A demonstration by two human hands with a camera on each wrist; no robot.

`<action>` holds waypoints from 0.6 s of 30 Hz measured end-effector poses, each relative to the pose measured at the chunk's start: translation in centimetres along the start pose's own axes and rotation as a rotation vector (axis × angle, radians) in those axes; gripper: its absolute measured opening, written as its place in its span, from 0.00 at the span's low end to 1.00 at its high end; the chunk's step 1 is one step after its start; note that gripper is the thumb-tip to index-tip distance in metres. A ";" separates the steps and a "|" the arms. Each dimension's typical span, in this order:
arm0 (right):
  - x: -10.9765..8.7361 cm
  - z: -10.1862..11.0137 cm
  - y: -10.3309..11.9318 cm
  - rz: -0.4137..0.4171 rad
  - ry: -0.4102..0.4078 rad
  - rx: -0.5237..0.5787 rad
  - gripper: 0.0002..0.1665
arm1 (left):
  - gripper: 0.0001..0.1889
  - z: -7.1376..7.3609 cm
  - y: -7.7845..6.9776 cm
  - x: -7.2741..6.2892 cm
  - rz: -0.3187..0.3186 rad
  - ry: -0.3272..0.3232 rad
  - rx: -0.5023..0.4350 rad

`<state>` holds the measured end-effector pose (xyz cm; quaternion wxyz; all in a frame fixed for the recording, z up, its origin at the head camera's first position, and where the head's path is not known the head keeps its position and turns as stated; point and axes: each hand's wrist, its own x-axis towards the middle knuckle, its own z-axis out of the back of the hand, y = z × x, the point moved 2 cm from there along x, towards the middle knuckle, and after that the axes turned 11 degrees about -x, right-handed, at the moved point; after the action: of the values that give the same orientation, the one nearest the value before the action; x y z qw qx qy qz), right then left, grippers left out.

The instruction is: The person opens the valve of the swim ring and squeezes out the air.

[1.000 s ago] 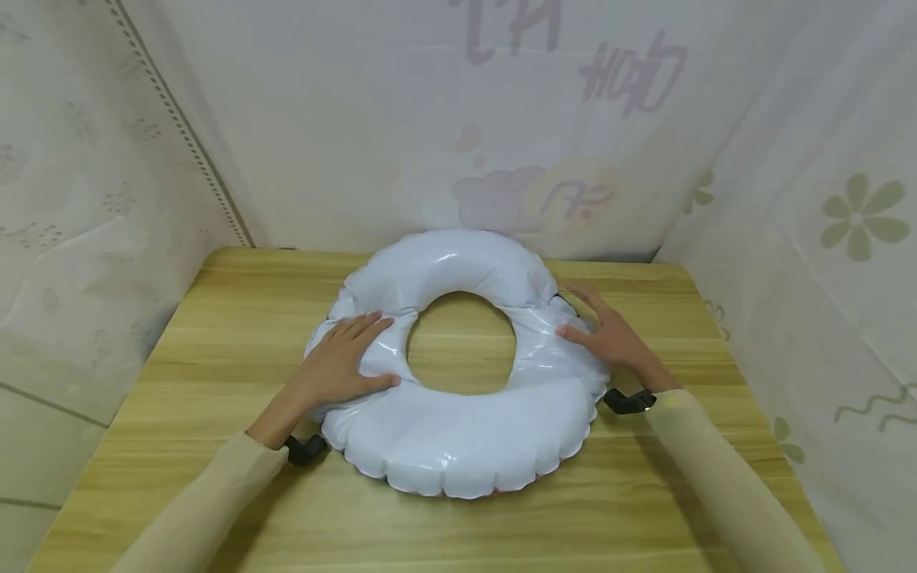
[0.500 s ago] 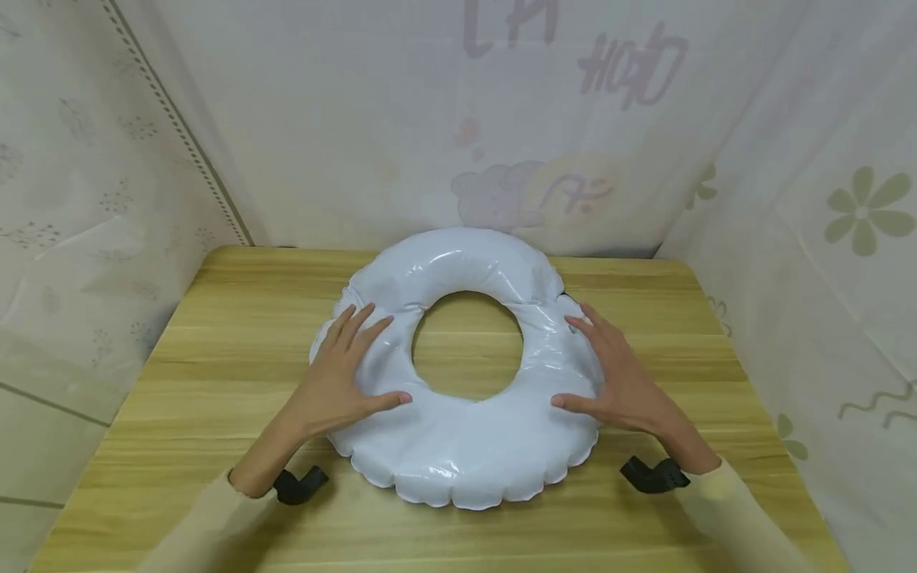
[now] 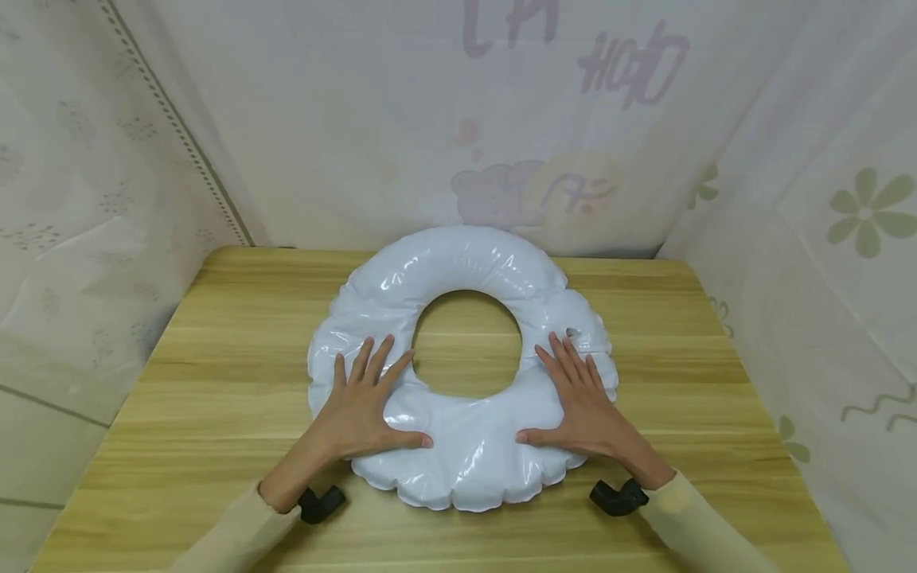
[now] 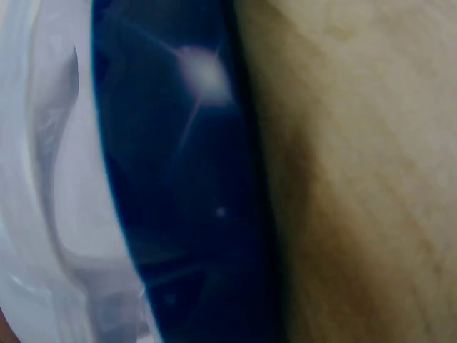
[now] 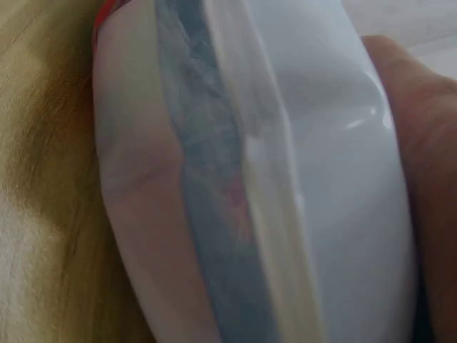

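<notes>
A white inflatable swim ring (image 3: 458,263) lies flat on the wooden table, plump, glossy and creased, with a scalloped outer seam. My left hand (image 3: 361,410) rests on its near left part with fingers spread and the thumb pointing inward. On the near right part lies my right hand (image 3: 583,410), its fingers straight and its thumb toward the middle. A small valve (image 3: 572,333) shows just beyond the right fingertips. In the left wrist view the ring's underside (image 4: 178,171) is dark blue. The right wrist view shows its side seam (image 5: 268,179) and coloured lower face close up.
The wooden table (image 3: 680,493) extends around the ring on all sides. Printed fabric walls (image 3: 344,143) stand behind it and at both sides; the ring's far edge is close to the back one. A black wrist camera (image 3: 619,497) sits at each wrist.
Both hands have lifted off the ring's sides, come nearer and settled on its near half. The dents at its sides have filled out, and the valve has come into view.
</notes>
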<state>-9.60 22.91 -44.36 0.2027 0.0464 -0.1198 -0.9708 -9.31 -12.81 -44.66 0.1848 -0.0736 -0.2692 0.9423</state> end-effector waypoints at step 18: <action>0.4 -1.5 0.3 -0.060 0.021 -0.009 0.75 | 0.68 -0.4 0.1 0.1 0.042 0.007 0.024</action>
<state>-9.64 22.15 -45.72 0.1748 0.0592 -0.1116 -0.9765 -9.28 -12.65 -45.04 0.1667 -0.0801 -0.2555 0.9489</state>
